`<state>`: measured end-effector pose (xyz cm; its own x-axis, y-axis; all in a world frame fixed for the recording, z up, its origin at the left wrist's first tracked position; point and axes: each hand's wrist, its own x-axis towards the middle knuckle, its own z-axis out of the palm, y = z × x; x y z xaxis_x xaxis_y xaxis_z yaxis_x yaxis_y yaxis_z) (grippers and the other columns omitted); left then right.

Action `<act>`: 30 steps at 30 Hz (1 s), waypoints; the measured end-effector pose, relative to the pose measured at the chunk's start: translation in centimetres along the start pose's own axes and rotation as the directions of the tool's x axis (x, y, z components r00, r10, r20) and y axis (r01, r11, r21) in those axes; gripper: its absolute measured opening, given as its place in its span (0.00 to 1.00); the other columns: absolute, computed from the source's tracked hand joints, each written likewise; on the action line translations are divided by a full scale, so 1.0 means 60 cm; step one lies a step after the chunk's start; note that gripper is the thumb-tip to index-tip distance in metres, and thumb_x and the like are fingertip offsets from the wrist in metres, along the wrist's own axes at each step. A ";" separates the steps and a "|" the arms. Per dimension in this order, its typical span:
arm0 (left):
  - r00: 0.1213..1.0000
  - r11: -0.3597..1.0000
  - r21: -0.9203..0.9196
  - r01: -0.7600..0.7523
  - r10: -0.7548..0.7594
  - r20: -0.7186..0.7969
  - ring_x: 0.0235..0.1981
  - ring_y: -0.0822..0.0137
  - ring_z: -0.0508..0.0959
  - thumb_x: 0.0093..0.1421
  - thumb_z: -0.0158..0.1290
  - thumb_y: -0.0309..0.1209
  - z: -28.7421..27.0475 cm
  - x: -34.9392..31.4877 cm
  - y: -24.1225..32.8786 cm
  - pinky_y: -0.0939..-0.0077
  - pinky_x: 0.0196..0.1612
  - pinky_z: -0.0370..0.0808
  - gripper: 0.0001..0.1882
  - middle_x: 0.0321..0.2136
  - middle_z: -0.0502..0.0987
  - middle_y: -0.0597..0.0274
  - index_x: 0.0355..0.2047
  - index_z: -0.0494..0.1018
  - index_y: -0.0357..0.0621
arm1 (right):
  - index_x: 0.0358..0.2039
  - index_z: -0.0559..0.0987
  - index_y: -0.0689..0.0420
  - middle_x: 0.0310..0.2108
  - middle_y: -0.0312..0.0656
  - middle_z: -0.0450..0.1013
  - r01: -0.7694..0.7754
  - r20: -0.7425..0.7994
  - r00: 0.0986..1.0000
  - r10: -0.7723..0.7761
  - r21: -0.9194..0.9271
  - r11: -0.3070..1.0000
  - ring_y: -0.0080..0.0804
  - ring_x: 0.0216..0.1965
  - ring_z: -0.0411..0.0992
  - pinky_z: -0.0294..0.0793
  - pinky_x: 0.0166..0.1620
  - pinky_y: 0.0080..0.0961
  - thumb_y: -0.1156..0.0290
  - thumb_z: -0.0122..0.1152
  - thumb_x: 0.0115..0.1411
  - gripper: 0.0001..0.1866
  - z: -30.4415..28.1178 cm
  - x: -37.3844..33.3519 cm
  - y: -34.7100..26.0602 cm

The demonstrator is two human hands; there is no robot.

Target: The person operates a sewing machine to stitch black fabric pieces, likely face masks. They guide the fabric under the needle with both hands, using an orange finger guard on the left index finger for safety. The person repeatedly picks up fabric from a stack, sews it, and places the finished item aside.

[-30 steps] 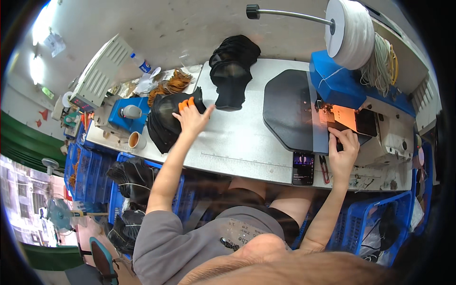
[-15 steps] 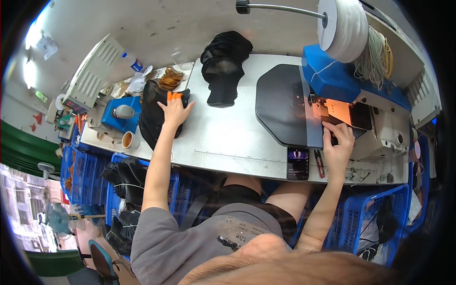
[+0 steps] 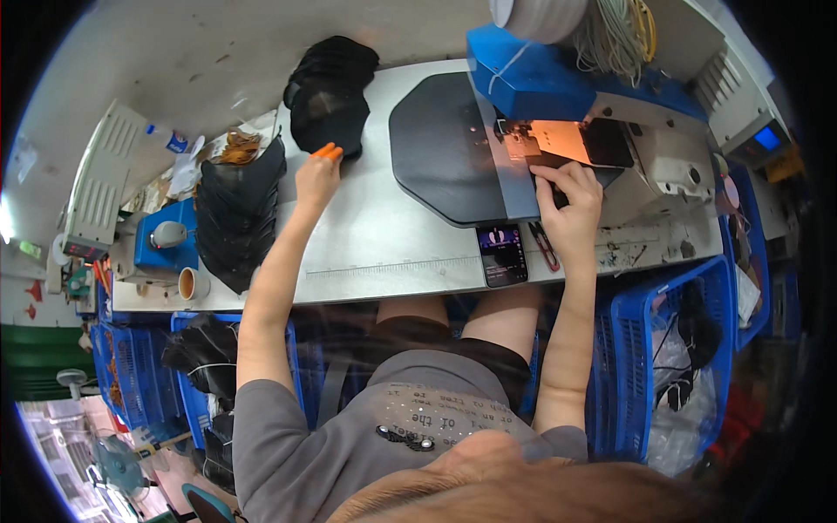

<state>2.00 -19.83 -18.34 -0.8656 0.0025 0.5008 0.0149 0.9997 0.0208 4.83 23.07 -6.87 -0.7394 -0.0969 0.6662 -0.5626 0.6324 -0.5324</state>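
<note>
My left hand (image 3: pixel 316 181), with orange covers on some fingertips, is at the near end of a stack of black fabric pieces (image 3: pixel 327 109). Its fingers are closed on the stack's edge; how many layers they grip is hidden. Left of that forearm lies a second pile of black pieces (image 3: pixel 237 213). My right hand (image 3: pixel 571 196) rests beside the lit needle area of a blue and white sewing machine (image 3: pixel 532 83). Thumb and forefinger are bent together at the edge of the bed, and whatever lies between them is too small to make out.
A dark octagonal plate (image 3: pixel 440 148) lies left of the needle. Along the table's front edge are a phone (image 3: pixel 503 255) and red thread snips (image 3: pixel 544 247). A paper cup (image 3: pixel 193 283) stands by another machine (image 3: pixel 166 235) at left. Blue baskets (image 3: pixel 623 349) stand below.
My left hand has gone from the left pile to the near end of the far stack, its spread fingers now closed. The right hand stays by the needle. The whole view has shifted.
</note>
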 end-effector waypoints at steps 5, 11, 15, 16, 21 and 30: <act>0.882 0.937 -0.350 0.011 -0.174 -0.438 0.21 0.49 0.78 0.62 0.57 0.38 -0.103 0.080 0.099 0.60 0.26 0.73 0.12 0.20 0.77 0.49 0.34 0.82 0.42 | 0.30 0.85 0.53 0.24 0.33 0.70 0.004 -0.024 1.000 -0.004 -0.014 1.000 0.33 0.32 0.69 0.65 0.40 0.32 0.76 0.64 0.50 0.06 0.000 -0.004 0.002; 0.914 0.857 -0.387 -0.340 0.205 -0.349 0.23 0.59 0.79 0.55 0.63 0.34 -0.235 0.077 0.273 0.68 0.28 0.75 0.09 0.21 0.79 0.58 0.33 0.83 0.43 | 0.30 0.85 0.53 0.24 0.33 0.70 0.003 -0.035 0.999 -0.003 -0.013 1.000 0.33 0.32 0.69 0.65 0.40 0.33 0.75 0.65 0.50 0.06 0.004 -0.004 -0.001; 0.894 0.831 -0.329 -0.448 0.416 -0.165 0.30 0.61 0.77 0.52 0.63 0.34 -0.244 0.043 0.352 0.69 0.32 0.76 0.10 0.35 0.82 0.61 0.33 0.83 0.45 | 0.32 0.85 0.54 0.25 0.34 0.71 -0.026 -0.008 1.000 0.026 -0.020 0.999 0.34 0.32 0.68 0.65 0.41 0.33 0.75 0.64 0.51 0.07 0.002 -0.001 -0.004; 0.890 0.830 -0.332 -0.449 0.449 -0.080 0.32 0.59 0.75 0.54 0.60 0.35 -0.255 0.043 0.360 0.65 0.41 0.75 0.11 0.37 0.80 0.61 0.35 0.83 0.44 | 0.32 0.85 0.54 0.25 0.35 0.71 -0.039 0.002 0.999 0.039 -0.028 0.999 0.34 0.32 0.68 0.65 0.41 0.33 0.75 0.64 0.51 0.07 0.000 -0.001 -0.005; 0.720 0.674 -0.395 -0.625 0.692 0.041 0.37 0.57 0.73 0.59 0.55 0.33 -0.272 0.074 0.327 0.59 0.53 0.65 0.13 0.40 0.76 0.57 0.42 0.81 0.42 | 0.34 0.85 0.57 0.27 0.38 0.72 -0.058 0.061 0.996 0.057 0.003 0.998 0.38 0.34 0.68 0.67 0.42 0.34 0.72 0.66 0.52 0.08 -0.008 -0.005 -0.022; 0.743 0.686 -0.480 -0.547 0.662 0.099 0.52 0.53 0.73 0.62 0.54 0.35 -0.243 0.085 0.338 0.55 0.60 0.61 0.18 0.51 0.75 0.55 0.50 0.76 0.40 | 0.34 0.85 0.58 0.28 0.41 0.72 -0.075 0.120 0.990 0.080 -0.044 0.996 0.39 0.37 0.70 0.65 0.45 0.35 0.68 0.70 0.50 0.12 0.017 0.017 -0.033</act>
<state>5.21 0.10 -2.77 -0.6829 0.6662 0.2997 0.7239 0.6721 0.1558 4.80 20.94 -5.66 -0.8210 -0.1377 0.5540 -0.4889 0.6709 -0.5576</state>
